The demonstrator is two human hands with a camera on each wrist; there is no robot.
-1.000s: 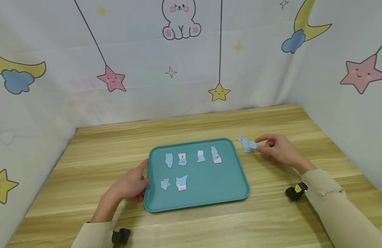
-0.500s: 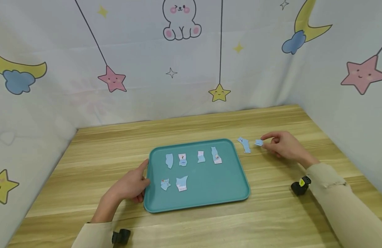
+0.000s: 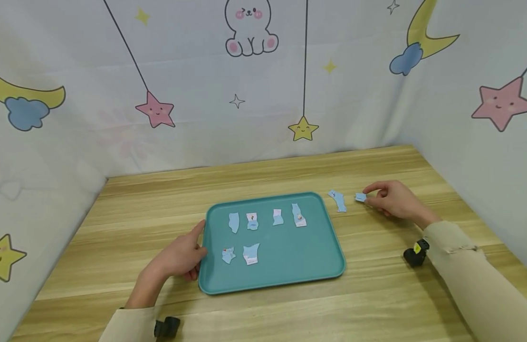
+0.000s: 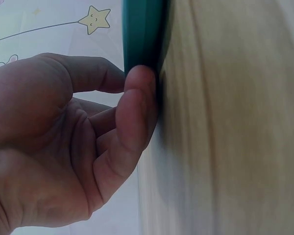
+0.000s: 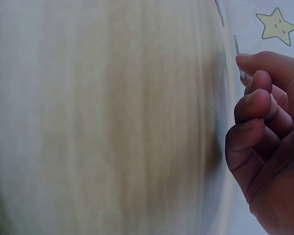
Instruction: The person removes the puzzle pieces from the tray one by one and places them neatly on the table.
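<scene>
My right hand [image 3: 393, 199] pinches a small light-blue puzzle piece [image 3: 360, 197] between thumb and index finger, right of the tray. The right wrist view shows this piece [image 5: 238, 56] edge-on as a thin strip at the fingertips, other fingers curled. A longer, irregular blue piece [image 3: 338, 201] lies on the table between that hand and the tray. My left hand [image 3: 182, 254] holds the left rim of the teal tray [image 3: 289, 280]. In the left wrist view, the thumb meets the tray edge [image 4: 142, 34] and the other fingers curl against its side.
On the tray lie several blue-and-white pieces, among them a curved one [image 3: 234, 222], a tall one [image 3: 298, 215] and a pointed one [image 3: 251, 253]. The wood-grain table [image 3: 267, 316] ends at a white patterned cloth [image 3: 195, 137] behind and at the sides.
My right hand has moved rightward and slightly back with the small piece, widening the gap from the long piece. The piece has turned a little. The left hand and tray have stayed put.
</scene>
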